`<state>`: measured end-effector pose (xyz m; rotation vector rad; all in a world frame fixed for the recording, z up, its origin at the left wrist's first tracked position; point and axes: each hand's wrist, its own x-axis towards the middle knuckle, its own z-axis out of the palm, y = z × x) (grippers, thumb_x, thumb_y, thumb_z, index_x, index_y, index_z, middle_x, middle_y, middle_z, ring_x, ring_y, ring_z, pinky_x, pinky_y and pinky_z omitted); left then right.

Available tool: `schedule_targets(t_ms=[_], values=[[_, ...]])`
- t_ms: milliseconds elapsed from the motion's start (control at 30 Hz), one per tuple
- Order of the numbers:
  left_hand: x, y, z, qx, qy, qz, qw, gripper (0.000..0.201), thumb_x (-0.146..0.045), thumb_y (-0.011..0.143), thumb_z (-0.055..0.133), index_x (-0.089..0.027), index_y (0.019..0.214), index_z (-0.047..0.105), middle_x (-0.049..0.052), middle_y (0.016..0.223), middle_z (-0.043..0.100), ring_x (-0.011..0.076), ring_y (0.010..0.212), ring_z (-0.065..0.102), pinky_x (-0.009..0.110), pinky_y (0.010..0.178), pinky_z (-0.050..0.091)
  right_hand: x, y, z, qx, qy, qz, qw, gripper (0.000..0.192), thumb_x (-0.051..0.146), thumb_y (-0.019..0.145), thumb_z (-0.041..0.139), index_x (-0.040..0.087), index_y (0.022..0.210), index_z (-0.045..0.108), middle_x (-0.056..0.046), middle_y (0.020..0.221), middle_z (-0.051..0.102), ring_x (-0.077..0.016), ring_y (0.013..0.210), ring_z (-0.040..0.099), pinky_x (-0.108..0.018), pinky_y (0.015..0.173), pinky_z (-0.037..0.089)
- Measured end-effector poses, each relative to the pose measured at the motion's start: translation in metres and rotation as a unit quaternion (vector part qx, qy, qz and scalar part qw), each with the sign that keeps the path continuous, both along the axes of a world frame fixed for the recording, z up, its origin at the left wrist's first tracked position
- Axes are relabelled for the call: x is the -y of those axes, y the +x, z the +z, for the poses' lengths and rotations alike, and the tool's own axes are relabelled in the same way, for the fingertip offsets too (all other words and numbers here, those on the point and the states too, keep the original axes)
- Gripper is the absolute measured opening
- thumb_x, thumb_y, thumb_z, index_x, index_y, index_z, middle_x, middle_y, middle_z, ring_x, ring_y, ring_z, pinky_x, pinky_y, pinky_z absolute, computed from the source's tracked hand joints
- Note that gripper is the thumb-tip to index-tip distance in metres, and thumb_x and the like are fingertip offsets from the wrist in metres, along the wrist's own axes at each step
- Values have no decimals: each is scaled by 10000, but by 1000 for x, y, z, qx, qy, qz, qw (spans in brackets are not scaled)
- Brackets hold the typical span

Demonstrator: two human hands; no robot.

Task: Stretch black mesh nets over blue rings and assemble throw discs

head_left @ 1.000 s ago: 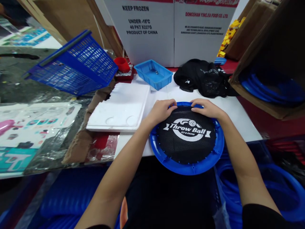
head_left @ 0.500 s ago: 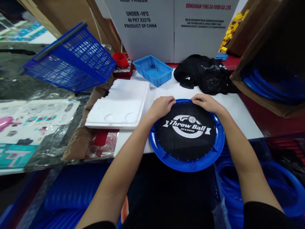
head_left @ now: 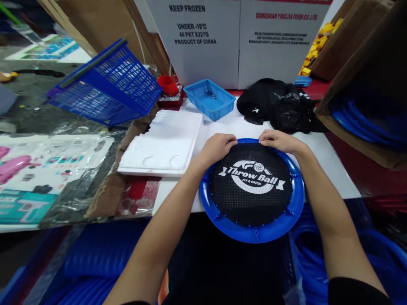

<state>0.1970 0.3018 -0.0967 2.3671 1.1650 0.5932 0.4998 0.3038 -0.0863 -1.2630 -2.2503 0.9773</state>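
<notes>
A round throw-ball paddle lies face up at the table's near edge, its blue plastic ring jutting out over my lap. Black mesh printed "Throw Ball Fly & Catch" is stretched inside the ring, with small blue pegs along the mesh edge. My left hand is closed on the far rim, left of its middle. On the same rim, a little to the right, my right hand is closed too, fingers bent over the mesh edge. What the fingertips press on is partly hidden.
Left of the paddle lies a white foam slab. Behind it stand a blue tray with small metal bits, a red cup and a tilted blue basket. Black cloth lies at the back right, beside a carton of blue rings.
The view has shifted slightly, so everything sits a little lower and further right. Both hands keep to the far rim, and my right hand's fingers look more curled.
</notes>
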Motion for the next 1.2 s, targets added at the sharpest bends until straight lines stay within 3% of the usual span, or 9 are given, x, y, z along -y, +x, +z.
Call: schedule_targets(t_ms=[100, 267, 533, 667, 867, 1067, 1200], values=[[2, 2, 0, -22, 22, 10, 999, 281, -350, 1039, 522, -239, 1023, 780, 87, 1060, 815, 257, 948, 717, 411, 862, 514, 9, 0, -3, -7, 25, -19, 999, 245, 431, 929, 629, 237, 948, 779, -81, 1086, 727, -263, 1006, 671, -446, 991, 530], [0, -1, -2, 9, -1, -1, 1000, 238, -323, 1020, 553, -239, 986, 773, 68, 1009, 815, 231, 902, 713, 397, 859, 515, 10, -1, -7, -15, 26, -41, 999, 204, 403, 908, 658, 242, 927, 783, -81, 1068, 746, -263, 950, 686, -456, 948, 557], [-1, -1, -8, 3, 20, 4, 1000, 237, -311, 1013, 562, -226, 1022, 783, 87, 1053, 811, 250, 977, 715, 415, 925, 518, 22, -14, -2, 56, 112, -57, 990, 216, 288, 936, 609, 224, 913, 813, -111, 1067, 772, -305, 1009, 679, -483, 993, 519], [-2, 0, -7, 11, -1, 16, 1000, 216, -305, 992, 587, -235, 993, 792, 73, 1030, 815, 234, 939, 708, 406, 907, 524, 18, -9, -3, 34, 83, -62, 994, 192, 297, 920, 637, 230, 908, 817, -91, 1083, 775, -280, 992, 688, -456, 982, 532], [1, 2, -2, 31, -31, 17, 999, 179, -268, 952, 621, -213, 954, 791, 79, 968, 801, 225, 880, 693, 405, 877, 526, 5, 2, -6, -30, -5, -4, 1000, 154, 362, 838, 715, 234, 849, 800, -71, 1108, 772, -259, 1013, 690, -429, 972, 551], [6, 2, -2, 27, -5, 13, 1000, 197, -260, 963, 591, -248, 1078, 750, 52, 907, 777, 206, 804, 667, 373, 782, 508, 17, -8, -3, 19, 77, -62, 995, 174, 280, 884, 645, 215, 878, 806, -88, 1037, 798, -279, 979, 711, -448, 949, 551], [3, 1, -5, 32, 2, -22, 999, 236, -201, 955, 547, -245, 1038, 764, 55, 977, 796, 204, 857, 693, 373, 840, 522, 21, -14, -2, 54, 128, -42, 989, 226, 263, 923, 598, 227, 916, 822, -95, 1027, 801, -291, 995, 706, -473, 994, 548]])
